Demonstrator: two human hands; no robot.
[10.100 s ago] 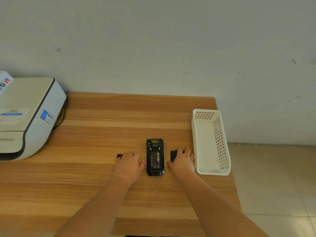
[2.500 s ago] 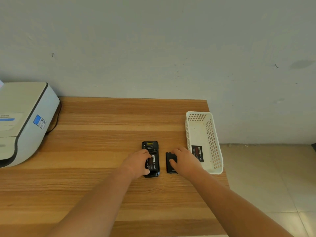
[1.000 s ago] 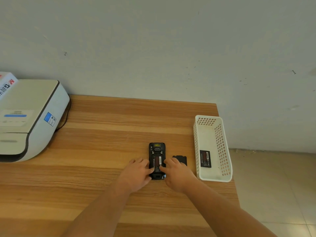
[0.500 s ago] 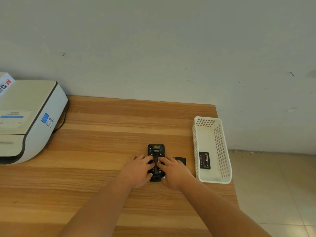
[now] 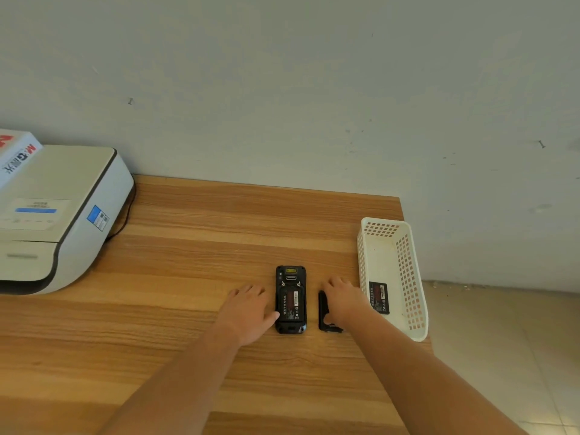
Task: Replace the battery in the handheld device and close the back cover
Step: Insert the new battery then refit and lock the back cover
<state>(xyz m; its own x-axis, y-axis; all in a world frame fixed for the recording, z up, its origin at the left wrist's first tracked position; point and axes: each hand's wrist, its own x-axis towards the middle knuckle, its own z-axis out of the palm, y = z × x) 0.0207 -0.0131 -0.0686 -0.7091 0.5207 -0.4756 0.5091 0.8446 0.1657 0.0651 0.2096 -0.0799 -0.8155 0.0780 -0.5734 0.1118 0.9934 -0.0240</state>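
The black handheld device (image 5: 290, 299) lies face down on the wooden table (image 5: 194, 246), its back open with a battery (image 5: 292, 304) showing in the bay. My left hand (image 5: 249, 312) lies flat just left of it, thumb touching its edge. The black back cover (image 5: 324, 312) lies to the right of the device, and my right hand (image 5: 345, 301) rests on it with the thumb at its near end. Another battery (image 5: 379, 297) lies inside the white basket (image 5: 408, 277).
A white printer (image 5: 56, 221) with a black cable stands at the table's left, a box on top of it. The basket sits along the table's right edge, beyond which is tiled floor. A wall runs behind the table.
Both hands have come off the device's battery bay. My left hand slid to the device's left side and my right hand moved right onto the back cover.
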